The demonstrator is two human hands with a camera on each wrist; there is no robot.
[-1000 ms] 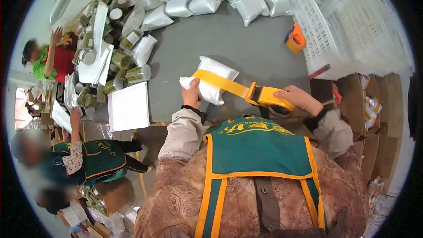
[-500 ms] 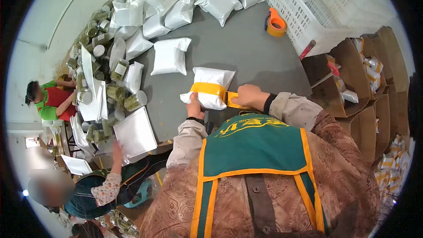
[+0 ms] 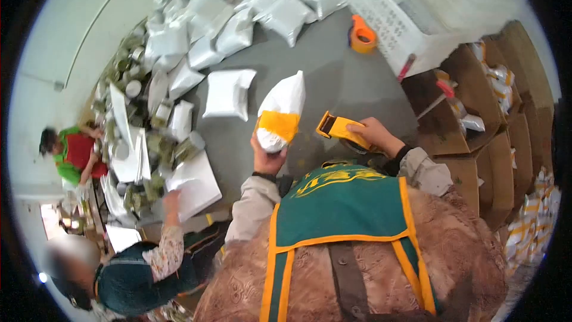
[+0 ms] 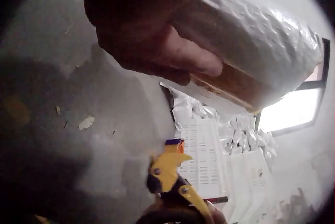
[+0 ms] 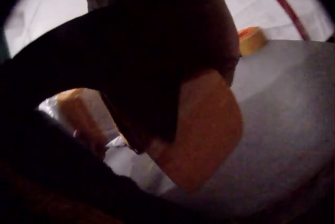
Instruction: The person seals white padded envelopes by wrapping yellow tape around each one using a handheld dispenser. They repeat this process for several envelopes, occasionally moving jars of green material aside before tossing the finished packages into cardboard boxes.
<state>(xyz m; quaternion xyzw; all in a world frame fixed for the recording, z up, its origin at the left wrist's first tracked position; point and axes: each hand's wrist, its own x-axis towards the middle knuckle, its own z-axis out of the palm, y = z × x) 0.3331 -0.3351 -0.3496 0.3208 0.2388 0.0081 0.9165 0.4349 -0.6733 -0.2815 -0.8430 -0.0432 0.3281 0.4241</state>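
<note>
My left hand (image 3: 266,160) grips the lower end of a puffy white plastic parcel (image 3: 287,95), holding it tilted up over the grey table. A yellow tape band (image 3: 279,122) runs around the parcel. In the left wrist view, my thumb lies by the brownish tape (image 4: 238,83) on the parcel's side. My right hand (image 3: 383,136) holds a yellow tape dispenser (image 3: 341,126) to the right of the parcel, apart from it. No tape strip shows between the two. The right wrist view is dark, with a tape roll (image 5: 209,130) below the hand.
Another white parcel (image 3: 228,93) lies left of the held one. White parcels (image 3: 286,15) pile up at the back, beside jars (image 3: 134,87). An orange tape dispenser (image 3: 362,37) sits near a white crate (image 3: 411,42). Cardboard boxes (image 3: 499,173) stand right; a person's hand (image 3: 171,203) touches white sheets (image 3: 196,185).
The tape strip stretched between parcel and dispenser has been pressed onto the parcel. My right hand has drawn the dispenser away rightward. My left hand has tipped the parcel up.
</note>
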